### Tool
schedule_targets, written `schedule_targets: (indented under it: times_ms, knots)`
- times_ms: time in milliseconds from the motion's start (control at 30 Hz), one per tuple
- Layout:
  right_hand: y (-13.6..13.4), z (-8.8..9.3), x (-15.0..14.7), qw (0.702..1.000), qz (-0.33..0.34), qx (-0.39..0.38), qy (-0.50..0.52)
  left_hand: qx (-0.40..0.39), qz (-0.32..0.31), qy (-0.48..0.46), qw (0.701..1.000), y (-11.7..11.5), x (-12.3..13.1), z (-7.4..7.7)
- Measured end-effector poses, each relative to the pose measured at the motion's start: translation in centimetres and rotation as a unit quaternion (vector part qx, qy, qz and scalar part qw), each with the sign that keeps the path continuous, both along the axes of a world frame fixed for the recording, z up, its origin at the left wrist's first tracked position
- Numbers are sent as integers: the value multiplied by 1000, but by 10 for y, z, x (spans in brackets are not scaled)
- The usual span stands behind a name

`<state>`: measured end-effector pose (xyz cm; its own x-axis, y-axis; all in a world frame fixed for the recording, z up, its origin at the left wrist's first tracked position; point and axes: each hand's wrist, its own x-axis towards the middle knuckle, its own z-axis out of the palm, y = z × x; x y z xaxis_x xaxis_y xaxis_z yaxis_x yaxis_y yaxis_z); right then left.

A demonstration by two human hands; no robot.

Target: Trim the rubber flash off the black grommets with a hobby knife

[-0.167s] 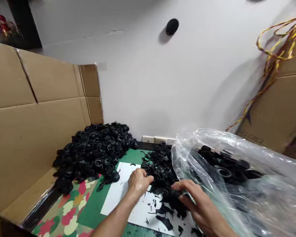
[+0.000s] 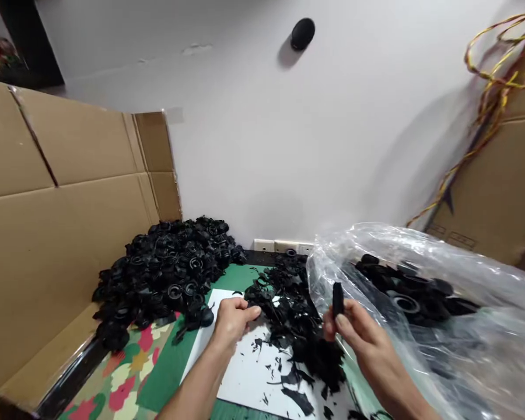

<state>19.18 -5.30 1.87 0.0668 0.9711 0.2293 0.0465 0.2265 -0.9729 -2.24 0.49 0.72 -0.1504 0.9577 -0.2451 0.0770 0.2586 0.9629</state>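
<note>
My right hand is raised beside the plastic bag's mouth. Its thumb and fingers pinch a black rubber part, seen edge-on and upright. My left hand is closed over the white board, thumb against fingers. A small black rubber piece shows at its fingertips, partly hidden by them. Between the hands lies a heap of black rubber scraps, with thin trimmings strewn over the board. Beyond my left hand rises a big pile of ribbed black rubber parts.
A clear plastic bag holding black ring-shaped parts lies open on the right. A tall cardboard wall borders the left side. Wall sockets sit behind the scraps. Twisted yellow-red wires hang by a carton at right.
My right hand has risen from the scraps and turned, showing a black part upright in its fingers. My left hand has shifted slightly left, with its thumb pointing right.
</note>
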Motion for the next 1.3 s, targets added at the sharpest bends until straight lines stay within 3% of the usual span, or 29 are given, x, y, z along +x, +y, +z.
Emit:
schedule_targets:
  times_ms: [67, 133, 300, 433, 733, 900, 1033, 1133, 1300]
  knots:
    - [5, 4, -9, 996, -21, -27, 78, -32, -5, -27, 999, -1, -5, 2]
    - [9, 8, -22, 993, -19, -71, 91, -44, 0, -61, 997, -4, -7, 3]
    - [17, 12, -58, 993, 20, -84, -86, 3, 24, -158, 987, -16, 1, 8]
    - [28, 8, -78, 988, -9, -68, -140, 38, 28, -193, 980, -27, 17, 12]
    - [34, -8, -95, 956, -72, -18, -282, 27, 42, -174, 983, -22, 27, -4]
    - [55, -8, -85, 943, -101, -51, -315, 51, 48, -143, 987, -36, 33, -4]
    - [80, 2, -55, 917, -183, -113, -336, 31, -8, -110, 993, -49, 31, 0]
    - [82, 9, -39, 911, -166, -118, -359, 20, -4, -121, 992, -46, 18, 4]
    - [63, 11, -34, 919, -105, -110, -364, 21, -23, -118, 992, -38, 0, 8]
